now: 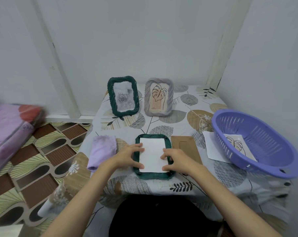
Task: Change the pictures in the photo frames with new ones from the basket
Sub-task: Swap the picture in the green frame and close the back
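Grey-walled corner, patterned floor at left, w/ a bench [162,124] under a leaf-print cloth. Biggest item on it: the purple basket [257,142] at right, tilted, holding a leaf-drawing picture [235,142]; a white sheet [211,147] lies partly under its rim. At the back 2 frames stand upright side by side: dark green frame [123,96] w/ a rose picture, grey frame [159,97] w/ a leaf picture. Front centre, a third green frame [153,156] lies face down, prob. so its back can be loaded; a white paper [152,151] sits in the opening. Brown backing board [186,147] rests just right of it, likely set aside for refitting. Folded lilac cloth [103,149] sits left, not in the way. Left hand [129,155] and right hand [174,159] grip nothing; fingers lie loosely bent, tips pressing the paper's edges, seemingly seating it flat.
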A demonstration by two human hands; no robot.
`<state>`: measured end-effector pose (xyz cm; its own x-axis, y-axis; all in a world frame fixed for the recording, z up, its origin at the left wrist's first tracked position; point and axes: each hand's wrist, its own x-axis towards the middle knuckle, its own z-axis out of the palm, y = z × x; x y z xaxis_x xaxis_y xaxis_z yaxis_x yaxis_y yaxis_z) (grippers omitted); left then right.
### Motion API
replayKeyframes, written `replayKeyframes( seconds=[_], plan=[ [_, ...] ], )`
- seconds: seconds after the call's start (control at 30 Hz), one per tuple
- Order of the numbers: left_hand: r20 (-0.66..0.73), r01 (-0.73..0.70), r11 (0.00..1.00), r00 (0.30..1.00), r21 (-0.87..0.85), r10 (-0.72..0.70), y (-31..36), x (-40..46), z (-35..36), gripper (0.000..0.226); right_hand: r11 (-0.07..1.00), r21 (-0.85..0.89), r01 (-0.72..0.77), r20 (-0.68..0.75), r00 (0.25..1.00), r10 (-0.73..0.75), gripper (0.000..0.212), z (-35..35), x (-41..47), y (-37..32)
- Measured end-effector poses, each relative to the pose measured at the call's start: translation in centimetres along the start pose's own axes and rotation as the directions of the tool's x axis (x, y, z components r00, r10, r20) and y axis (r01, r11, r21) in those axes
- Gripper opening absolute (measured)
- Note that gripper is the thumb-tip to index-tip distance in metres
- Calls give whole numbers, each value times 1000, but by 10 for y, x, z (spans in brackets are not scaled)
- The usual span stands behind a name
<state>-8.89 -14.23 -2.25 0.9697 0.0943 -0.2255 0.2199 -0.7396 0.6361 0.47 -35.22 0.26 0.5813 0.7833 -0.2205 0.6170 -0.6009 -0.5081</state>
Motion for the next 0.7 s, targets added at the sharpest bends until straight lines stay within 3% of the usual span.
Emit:
replayKeyframes(
  seconds=[0.27, 0.4, 0.5, 0.7],
  plan=[
    [12, 26, 1000, 1000, -2, -26, -3, 2, 1, 77, 1000, 6, 0, 12, 1000, 0, 48, -2, -2, -1],
    [26, 24, 999, 999, 27, -25, -6, 3, 1, 79, 998, 57, 22, -94, 995, -17, 61, -3, 0, -4],
    [23, 17, 1000, 1000, 22, -17, -5, 5, 1, 79, 999, -49, -20, -161, 987, 12, 58, -2, 6, -3],
    [22, 8, 1000, 1000, 10, -8, -5, 6, -2, 72, 985, -135, -105, -56, 994, 99, 66, 4, 10, 4]
  ],
)
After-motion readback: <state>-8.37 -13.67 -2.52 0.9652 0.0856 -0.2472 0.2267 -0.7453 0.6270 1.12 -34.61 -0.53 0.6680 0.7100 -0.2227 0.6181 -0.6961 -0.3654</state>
